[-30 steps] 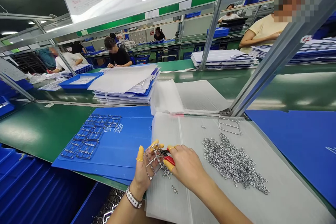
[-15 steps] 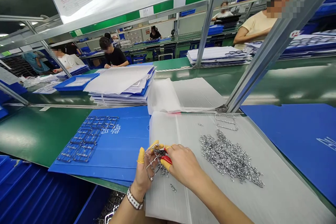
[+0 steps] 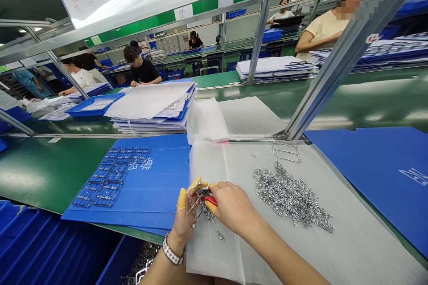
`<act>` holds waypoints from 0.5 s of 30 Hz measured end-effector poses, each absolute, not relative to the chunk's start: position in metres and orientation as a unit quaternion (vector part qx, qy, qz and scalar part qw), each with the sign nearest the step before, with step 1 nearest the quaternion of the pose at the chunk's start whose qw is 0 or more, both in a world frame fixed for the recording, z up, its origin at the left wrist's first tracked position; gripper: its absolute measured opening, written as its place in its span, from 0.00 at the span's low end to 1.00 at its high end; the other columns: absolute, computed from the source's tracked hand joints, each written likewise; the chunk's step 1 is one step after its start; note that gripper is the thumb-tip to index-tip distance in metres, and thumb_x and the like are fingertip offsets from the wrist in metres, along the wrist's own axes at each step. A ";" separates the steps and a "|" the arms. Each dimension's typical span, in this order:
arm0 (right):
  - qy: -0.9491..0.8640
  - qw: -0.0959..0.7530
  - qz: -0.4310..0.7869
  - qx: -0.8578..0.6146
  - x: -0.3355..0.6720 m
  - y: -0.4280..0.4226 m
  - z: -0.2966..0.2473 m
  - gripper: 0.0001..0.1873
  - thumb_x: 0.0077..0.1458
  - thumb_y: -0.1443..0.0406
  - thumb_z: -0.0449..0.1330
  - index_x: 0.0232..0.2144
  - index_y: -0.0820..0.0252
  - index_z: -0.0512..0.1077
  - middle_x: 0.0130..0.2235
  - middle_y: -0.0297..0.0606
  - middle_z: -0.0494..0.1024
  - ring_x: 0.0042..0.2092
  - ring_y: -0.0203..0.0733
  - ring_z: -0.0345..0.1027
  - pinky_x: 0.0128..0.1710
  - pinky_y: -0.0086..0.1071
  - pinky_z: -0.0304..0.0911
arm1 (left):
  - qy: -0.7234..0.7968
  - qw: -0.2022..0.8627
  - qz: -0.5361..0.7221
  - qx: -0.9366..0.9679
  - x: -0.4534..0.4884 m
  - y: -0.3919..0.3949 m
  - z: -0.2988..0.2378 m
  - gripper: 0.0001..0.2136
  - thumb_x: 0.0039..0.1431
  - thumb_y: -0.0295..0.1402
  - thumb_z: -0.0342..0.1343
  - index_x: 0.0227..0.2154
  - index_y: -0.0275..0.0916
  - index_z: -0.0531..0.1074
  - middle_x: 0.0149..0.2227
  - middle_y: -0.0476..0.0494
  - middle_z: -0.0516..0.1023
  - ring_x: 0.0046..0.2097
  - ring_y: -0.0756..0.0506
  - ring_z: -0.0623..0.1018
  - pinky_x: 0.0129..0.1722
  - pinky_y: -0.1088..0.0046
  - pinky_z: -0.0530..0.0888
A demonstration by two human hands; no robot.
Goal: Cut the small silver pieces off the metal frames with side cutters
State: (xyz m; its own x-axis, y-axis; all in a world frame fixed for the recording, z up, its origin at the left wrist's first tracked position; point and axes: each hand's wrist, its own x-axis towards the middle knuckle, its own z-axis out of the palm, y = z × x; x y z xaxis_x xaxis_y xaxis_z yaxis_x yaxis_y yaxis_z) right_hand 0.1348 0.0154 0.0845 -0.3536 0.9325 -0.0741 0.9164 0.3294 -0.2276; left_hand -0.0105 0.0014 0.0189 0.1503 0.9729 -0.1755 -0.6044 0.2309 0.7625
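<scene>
My left hand (image 3: 181, 221), in yellow finger covers, is closed around the edge of a small wire metal frame (image 3: 193, 218), held tilted above the white sheet. My right hand (image 3: 236, 205) grips a red-handled tool (image 3: 211, 200), which looks like small pliers. Its tip meets the frame among small silver pieces, and my fingers partly hide it. Loose silver metal pieces (image 3: 209, 217) lie just under the hands, with a small bit (image 3: 220, 236) nearer me. A large heap of the same pieces (image 3: 294, 198) is to the right.
Several wire frames (image 3: 109, 173) lie on a blue board (image 3: 167, 178) at left. Another frame (image 3: 286, 152) rests behind the heap on the white sheet (image 3: 267, 249). A paper stack (image 3: 147, 102) and a slanted metal post (image 3: 334, 62) stand beyond. Co-workers sit farther back.
The whole view has shifted slightly. My left hand and the frame have moved a touch to the right, closer to the tool. Both hands keep their holds.
</scene>
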 end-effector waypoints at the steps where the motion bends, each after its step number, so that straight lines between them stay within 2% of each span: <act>1: -0.815 0.033 0.114 -0.567 0.135 0.015 0.085 0.09 0.55 0.61 0.53 0.34 0.59 0.71 0.36 0.43 0.76 0.38 0.46 0.70 0.34 0.34 0.58 | 0.340 0.707 0.558 0.270 -0.010 0.002 0.019 0.28 0.57 0.52 0.45 0.51 0.37 0.70 0.50 0.37 0.74 0.56 0.37 0.67 0.57 0.60 0.59; 7: -0.810 0.032 0.096 -0.577 0.143 0.010 0.083 0.12 0.55 0.61 0.54 0.39 0.60 0.71 0.38 0.45 0.76 0.42 0.49 0.68 0.38 0.37 0.56 | 0.339 0.720 0.558 0.236 -0.011 0.003 0.024 0.28 0.56 0.53 0.45 0.49 0.36 0.71 0.49 0.36 0.75 0.52 0.38 0.71 0.54 0.60 0.63; 11: -0.803 0.027 0.104 -0.586 0.150 0.002 0.075 0.12 0.55 0.62 0.53 0.38 0.60 0.71 0.38 0.45 0.76 0.42 0.49 0.67 0.38 0.38 0.55 | 0.313 0.739 0.562 0.202 -0.012 0.006 0.028 0.29 0.57 0.53 0.43 0.50 0.35 0.70 0.50 0.34 0.74 0.45 0.40 0.76 0.49 0.61 0.67; 15: -0.805 0.032 0.117 -0.581 0.149 -0.001 0.071 0.11 0.54 0.63 0.54 0.38 0.60 0.71 0.38 0.44 0.76 0.42 0.50 0.67 0.38 0.38 0.55 | 0.299 0.736 0.573 0.202 -0.009 0.006 0.031 0.29 0.59 0.52 0.41 0.50 0.35 0.70 0.48 0.35 0.75 0.44 0.40 0.76 0.50 0.60 0.67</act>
State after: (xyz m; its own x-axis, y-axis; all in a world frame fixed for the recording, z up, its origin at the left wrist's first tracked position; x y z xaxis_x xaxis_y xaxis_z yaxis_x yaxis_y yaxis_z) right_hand 0.1486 -0.0012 0.0707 -0.3239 0.9423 -0.0841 0.9272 0.2986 -0.2262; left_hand -0.0095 0.0059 0.0312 0.1650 0.9639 -0.2089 -0.7227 0.2622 0.6395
